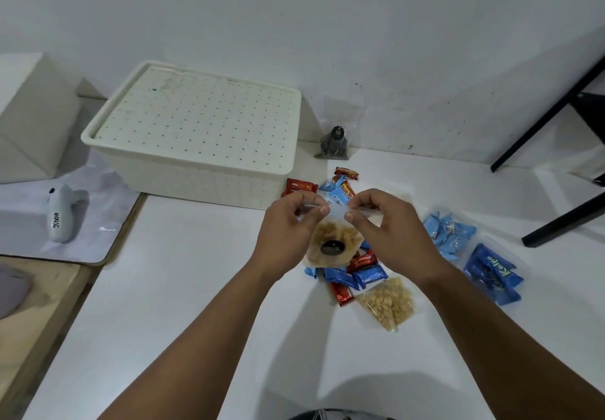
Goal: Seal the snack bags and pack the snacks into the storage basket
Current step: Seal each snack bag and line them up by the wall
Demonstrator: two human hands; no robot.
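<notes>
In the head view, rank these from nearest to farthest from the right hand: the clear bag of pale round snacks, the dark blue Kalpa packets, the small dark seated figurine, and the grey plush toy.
1. Clear bag of pale round snacks: just below the right hand.
2. Dark blue Kalpa packets: farther right on the table.
3. Small dark seated figurine: by the back wall.
4. Grey plush toy: far left, on the white mat.

The first two are fairly close.
</notes>
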